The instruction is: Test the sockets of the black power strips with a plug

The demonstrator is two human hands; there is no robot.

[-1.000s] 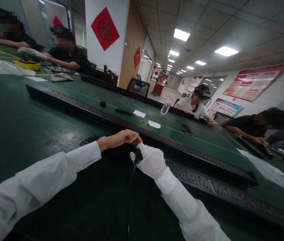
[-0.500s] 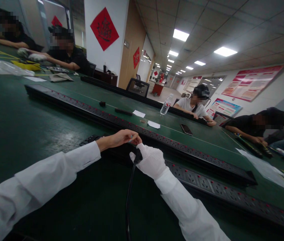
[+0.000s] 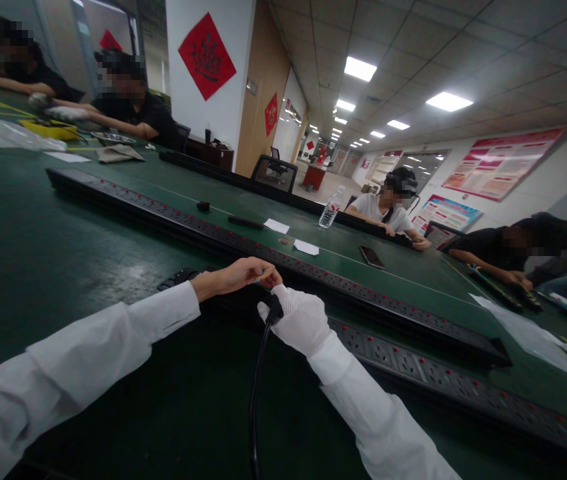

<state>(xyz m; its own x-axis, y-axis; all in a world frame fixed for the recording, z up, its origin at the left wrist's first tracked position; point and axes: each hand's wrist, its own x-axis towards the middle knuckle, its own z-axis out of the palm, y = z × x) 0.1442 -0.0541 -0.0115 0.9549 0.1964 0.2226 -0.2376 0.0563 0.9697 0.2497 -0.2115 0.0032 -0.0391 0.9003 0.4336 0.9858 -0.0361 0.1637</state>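
Observation:
My left hand (image 3: 246, 273), bare, is closed in a pinch right beside the fingertips of the other hand. What it pinches is too small or hidden to make out. In a white dotted glove, my right hand (image 3: 304, 320) grips the black end piece of a cable (image 3: 253, 393); the cable hangs down toward the bottom of the view. Both hands are over a long black power strip (image 3: 428, 373) with several sockets and red switches. Part of that strip is hidden under my hands and sleeves. A second long power strip (image 3: 183, 223) lies just beyond it.
On the green table (image 3: 113, 267) stand a water bottle (image 3: 331, 208) and a phone (image 3: 371, 257). Paper slips (image 3: 306, 247), a small black piece (image 3: 203, 207) and another long black strip (image 3: 213, 173) lie farther back. Several co-workers sit around the table; one wears gloves near a yellow tray (image 3: 48, 131).
Almost nothing differs. My left fingers have shifted slightly at the pinch, while my right hand keeps its hold on the cable end. The whole view has drifted a little.

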